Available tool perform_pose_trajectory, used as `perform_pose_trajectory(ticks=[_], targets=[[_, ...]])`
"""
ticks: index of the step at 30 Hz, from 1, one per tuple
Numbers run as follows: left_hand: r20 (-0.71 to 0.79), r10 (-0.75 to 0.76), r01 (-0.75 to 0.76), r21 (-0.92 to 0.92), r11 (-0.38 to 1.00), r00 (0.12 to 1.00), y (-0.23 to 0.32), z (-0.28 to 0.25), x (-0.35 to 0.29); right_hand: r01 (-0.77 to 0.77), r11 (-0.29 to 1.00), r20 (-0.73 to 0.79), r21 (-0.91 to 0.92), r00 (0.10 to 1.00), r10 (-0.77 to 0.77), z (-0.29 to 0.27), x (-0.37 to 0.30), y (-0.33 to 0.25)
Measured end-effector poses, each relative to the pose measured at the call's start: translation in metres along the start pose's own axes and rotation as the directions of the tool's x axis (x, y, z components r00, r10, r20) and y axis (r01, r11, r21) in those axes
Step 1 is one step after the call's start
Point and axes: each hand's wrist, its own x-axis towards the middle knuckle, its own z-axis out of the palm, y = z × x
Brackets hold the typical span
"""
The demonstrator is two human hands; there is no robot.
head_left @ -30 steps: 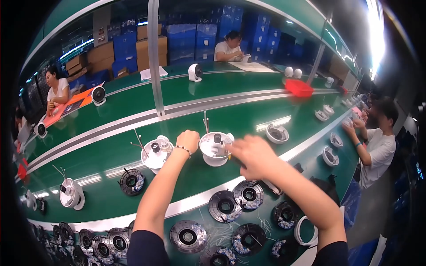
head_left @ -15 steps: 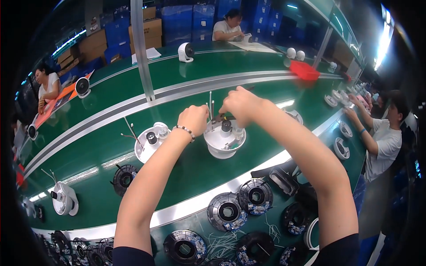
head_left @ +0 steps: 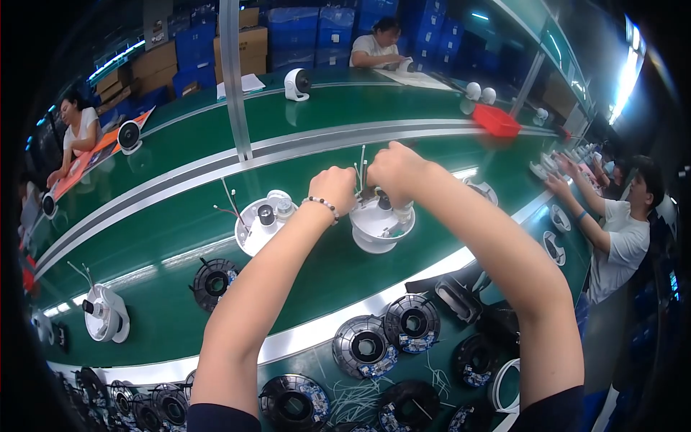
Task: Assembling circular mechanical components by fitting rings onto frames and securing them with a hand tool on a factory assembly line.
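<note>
I find the left hand (head_left: 335, 190) and right hand (head_left: 394, 173) above the white camera housing (head_left: 376, 236), fingers curled; grip I cannot tell.

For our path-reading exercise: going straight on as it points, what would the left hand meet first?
Probably the thin upright wires beside the left hand; depth is unclear, and it may be touching them now.
</note>
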Motion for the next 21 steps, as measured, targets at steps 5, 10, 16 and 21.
perform_pose_trajectory(ticks=[5,10,16,21], targets=[[0.003,-0.002,0.002,-0.037,0.999,1.0,0.002,0.0,-0.002,-0.028,0.998,-0.039,0.061,0.999,0.03,-0.003,-0.003,0.001],[0.006,-0.042,0.042,-0.034,0.999,0.999,0.008,-0.02,-0.008,-0.066,0.997,-0.078,0.036,0.995,0.069,-0.01,-0.006,0.001],[-0.073,0.308,-0.304,-0.482,0.822,0.949,0.026,-0.068,-0.111,-0.207,0.969,-0.175,0.137,0.957,0.23,-0.06,-0.07,0.02],[0.419,0.692,-0.302,-0.68,0.668,0.589,0.029,-0.107,-0.269,-0.02,0.972,-0.468,0.233,0.874,0.13,-0.103,-0.157,-0.019]])
